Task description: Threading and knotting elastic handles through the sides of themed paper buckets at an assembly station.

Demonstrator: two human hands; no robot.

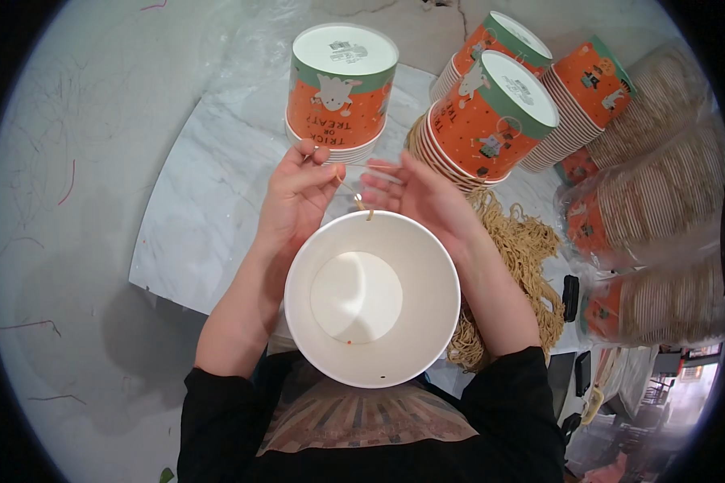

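Note:
A white-lined paper bucket [431, 290] sits in front of my body, its round mouth facing up. Small holes show near the rim on opposite sides. Through the far hole runs a thin tan cord [349, 190], which rises from the rim to my fingers. My left hand [292, 191] pinches the cord's end between thumb and fingertips, just beyond the bucket. On the other side of the cord, my right hand [431, 197] has its fingers stretched out and slightly blurred, with nothing seen in them. A heap of loose tan cords [511, 241] lies beside my right forearm.
A stack of upturned orange and green buckets [338, 88] stands on the marbled table [193, 193] beyond my hands. More stacks [491, 121] rise at the far right. Plastic-wrapped nested buckets [652, 193] line the right side. Red cord scraps [71, 181] lie at left.

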